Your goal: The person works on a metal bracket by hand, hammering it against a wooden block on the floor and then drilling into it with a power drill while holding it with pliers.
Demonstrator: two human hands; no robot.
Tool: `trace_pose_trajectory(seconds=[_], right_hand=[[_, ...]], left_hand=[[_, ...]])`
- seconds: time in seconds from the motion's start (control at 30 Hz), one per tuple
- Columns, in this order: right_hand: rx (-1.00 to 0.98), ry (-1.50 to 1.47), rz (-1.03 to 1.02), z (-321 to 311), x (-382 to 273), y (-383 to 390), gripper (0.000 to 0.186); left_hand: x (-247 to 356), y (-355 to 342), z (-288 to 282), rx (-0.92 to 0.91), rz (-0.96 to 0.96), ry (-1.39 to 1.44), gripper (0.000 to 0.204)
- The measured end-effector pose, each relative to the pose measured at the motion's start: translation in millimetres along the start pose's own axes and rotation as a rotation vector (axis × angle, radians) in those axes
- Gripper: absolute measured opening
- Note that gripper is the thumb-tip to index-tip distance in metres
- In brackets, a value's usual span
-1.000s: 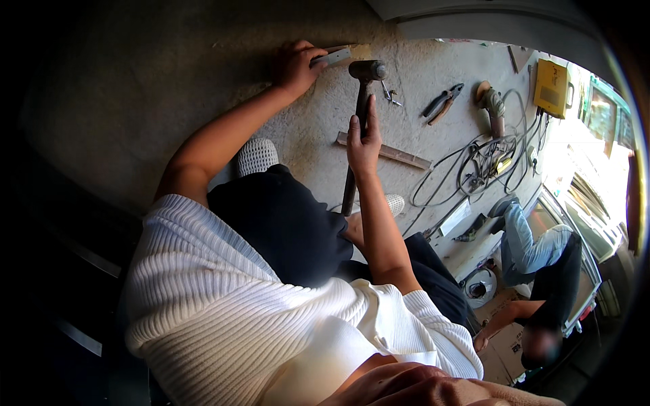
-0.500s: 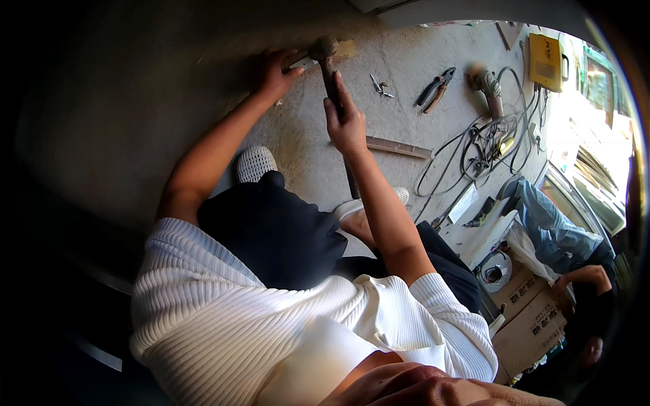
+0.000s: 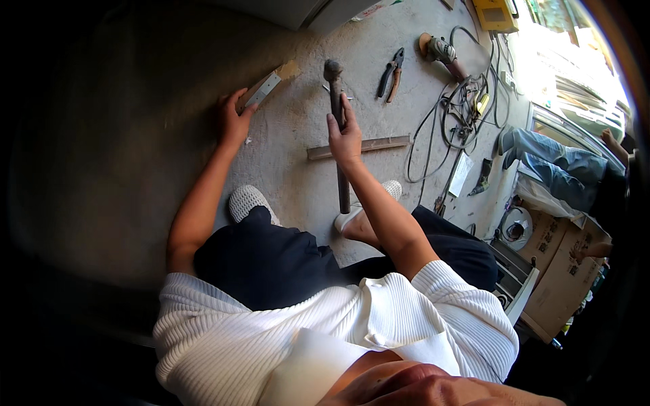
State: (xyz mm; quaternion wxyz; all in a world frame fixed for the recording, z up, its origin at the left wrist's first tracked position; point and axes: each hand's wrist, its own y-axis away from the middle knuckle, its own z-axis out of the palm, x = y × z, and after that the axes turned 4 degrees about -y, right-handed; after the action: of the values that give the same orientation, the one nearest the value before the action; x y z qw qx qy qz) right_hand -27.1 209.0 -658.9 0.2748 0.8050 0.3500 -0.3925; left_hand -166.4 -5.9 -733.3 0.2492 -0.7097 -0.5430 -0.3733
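My left hand (image 3: 234, 123) is closed round the near end of a short metal bar (image 3: 265, 89) with a pale face and small holes. Its far end points toward a yellowish patch (image 3: 289, 70) on the concrete floor. In my right hand (image 3: 347, 141) is a hammer (image 3: 336, 101), gripped partway along its dark handle with the index finger stretched along it. The hammer's head points away from me, to the right of the bar and apart from it. Partly hidden behind the handle lie small metal pieces (image 3: 349, 99).
A steel strip (image 3: 386, 143) lies beneath my right hand. Farther right are pliers (image 3: 391, 78), an angle grinder (image 3: 441, 53), tangled cables (image 3: 452, 122), a yellow box (image 3: 496, 15) and a white sheet (image 3: 462, 174). Another person's jeans-clad legs (image 3: 562, 162) are near cardboard (image 3: 558, 274).
The hammer's head has moved off the metal bar to the right, leaving the bar in plain sight. My left hand still grips the bar. The whole view has shifted.
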Motion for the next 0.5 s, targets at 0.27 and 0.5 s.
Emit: trace_pose_trajectory(seconds=[0.27, 0.5], right_hand=[[0.322, 0.401, -0.024, -54.4, 34.3, -135.8, 0.057], [0.063, 0.623, 0.154, -93.0, 33.0, -189.4, 0.078]], left_hand=[[0.8, -5.7, -1.0, -0.039, -0.008, 0.013, 0.042], [-2.9, -3.0, -1.4, -0.010, 0.013, -0.033, 0.042]])
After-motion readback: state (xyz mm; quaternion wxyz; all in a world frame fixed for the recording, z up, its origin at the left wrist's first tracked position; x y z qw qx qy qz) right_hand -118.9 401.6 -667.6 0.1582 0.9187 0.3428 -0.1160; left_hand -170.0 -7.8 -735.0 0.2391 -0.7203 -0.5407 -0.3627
